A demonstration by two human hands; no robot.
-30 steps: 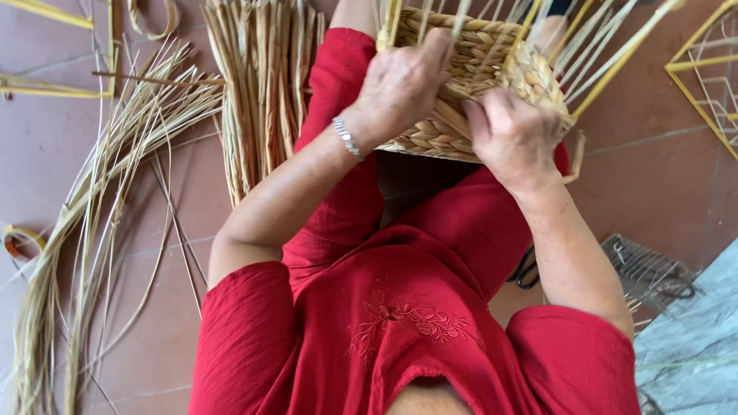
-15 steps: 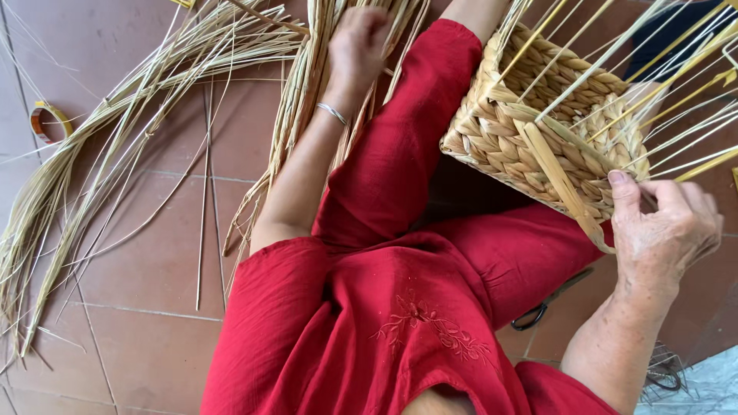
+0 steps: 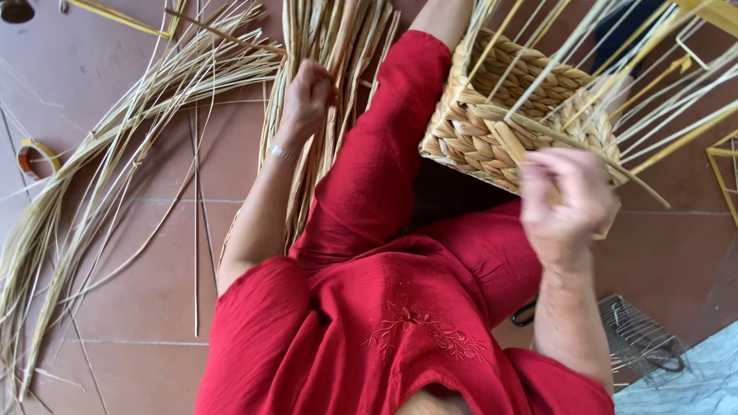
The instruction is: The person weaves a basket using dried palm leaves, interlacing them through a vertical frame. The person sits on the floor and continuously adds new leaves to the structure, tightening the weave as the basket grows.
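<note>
Reeds in a long bundle (image 3: 323,92) lie on the tiled floor (image 3: 138,307) along the outer side of the person's left leg, their long axis running straight away from the body, roughly parallel to the red trouser leg (image 3: 384,154). The left hand (image 3: 307,96) rests on this bundle with fingers curled closed around a few strands, arm stretched forward. The half-woven basket (image 3: 500,115) sits on the right knee, tilted, its unwoven stakes fanning away to the upper right. The right hand (image 3: 565,204) is at the basket's near edge, fingers closed on a flat strand there, though blur hides the exact grip. Bundle and basket sit well apart, the leg between them, each nearer its own hand. More loose reeds (image 3: 100,169) arc across the floor farther left.
</note>
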